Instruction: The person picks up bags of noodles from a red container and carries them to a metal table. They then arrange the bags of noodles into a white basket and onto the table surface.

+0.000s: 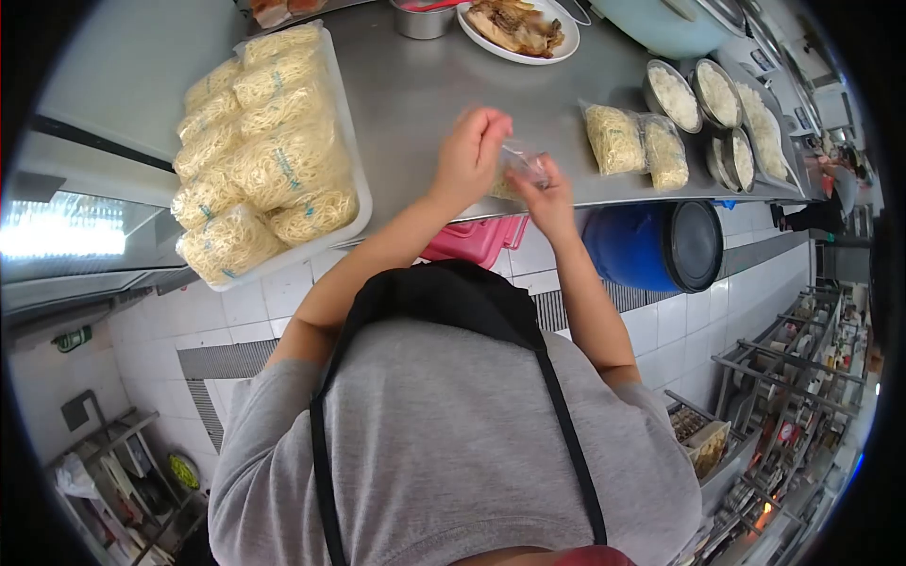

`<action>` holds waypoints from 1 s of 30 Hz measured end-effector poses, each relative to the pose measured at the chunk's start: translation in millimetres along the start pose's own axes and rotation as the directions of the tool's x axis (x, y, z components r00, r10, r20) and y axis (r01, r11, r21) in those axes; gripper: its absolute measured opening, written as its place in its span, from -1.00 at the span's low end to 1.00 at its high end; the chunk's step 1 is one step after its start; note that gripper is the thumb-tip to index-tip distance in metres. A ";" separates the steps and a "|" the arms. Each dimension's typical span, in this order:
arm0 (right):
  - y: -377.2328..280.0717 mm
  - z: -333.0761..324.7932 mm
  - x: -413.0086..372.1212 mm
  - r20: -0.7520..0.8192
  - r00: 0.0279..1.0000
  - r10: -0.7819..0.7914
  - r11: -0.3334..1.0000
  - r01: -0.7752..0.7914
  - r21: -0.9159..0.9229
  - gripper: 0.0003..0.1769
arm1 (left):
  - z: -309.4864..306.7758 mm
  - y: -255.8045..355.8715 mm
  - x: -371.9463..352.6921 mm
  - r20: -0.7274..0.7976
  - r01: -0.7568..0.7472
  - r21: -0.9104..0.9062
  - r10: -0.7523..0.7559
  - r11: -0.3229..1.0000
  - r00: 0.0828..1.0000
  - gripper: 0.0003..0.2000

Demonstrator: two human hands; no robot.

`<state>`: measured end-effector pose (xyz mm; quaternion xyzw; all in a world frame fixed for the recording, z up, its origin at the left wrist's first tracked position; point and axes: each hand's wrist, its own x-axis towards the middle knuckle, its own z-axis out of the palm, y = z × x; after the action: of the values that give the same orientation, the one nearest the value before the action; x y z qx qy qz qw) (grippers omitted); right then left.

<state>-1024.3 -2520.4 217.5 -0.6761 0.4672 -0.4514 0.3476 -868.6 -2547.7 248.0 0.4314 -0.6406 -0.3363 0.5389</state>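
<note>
At the front edge of the steel counter, a clear plastic bag of noodles (522, 162) is between my hands, its lower part partly hidden. My right hand (549, 200) pinches the bag's plastic between thumb and fingers. My left hand (466, 160) is on the bag's other side, its fingers curled together at the film. To the right lie two bagged portions of noodles (616, 141), side by side. A white tray (363, 179) on the left is piled with several similar bags of noodles (283, 165).
Behind my hands are a white plate (522, 57) with cooked meat and a metal pot (422, 25). Bowls of rice (672, 97) stand at the right. Below the counter are a blue barrel (628, 245) and a pink plastic container (472, 243). Another person (835, 198) is at far right.
</note>
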 end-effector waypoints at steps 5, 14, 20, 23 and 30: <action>-33.2 -8.8 30.3 -0.188 0.974 0.127 0.860 -0.013 0.511 -0.81 | -6.6 5.9 21.5 -0.357 -0.292 -0.048 0.257 0.955 0.898 -0.78; -58.3 -46.3 44.2 -0.175 0.979 0.106 0.607 0.076 0.791 -0.83 | -1.2 -16.7 14.6 0.127 0.200 -0.519 -0.156 0.831 0.980 -0.85; 32.4 -36.7 34.5 0.259 0.903 0.343 0.808 -0.424 0.409 -0.29 | -2.5 -14.9 7.9 0.065 0.209 -0.687 -0.227 0.696 0.972 -0.84; 19.2 -20.9 21.9 0.185 0.951 0.249 0.756 -0.310 0.576 -0.36 | -9.1 -19.1 6.0 -0.072 0.204 -0.633 -0.319 0.747 0.945 -0.79; 11.9 -1.3 27.0 0.238 0.783 0.575 0.525 -0.576 0.627 -0.66 | -6.5 -29.0 4.7 0.008 0.379 -0.456 -0.422 0.805 0.907 -0.79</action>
<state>-1025.1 -2549.8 215.0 -0.3120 0.4684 -0.4468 0.6954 -856.9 -2563.5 225.2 0.4363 -0.4144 -0.5598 0.5696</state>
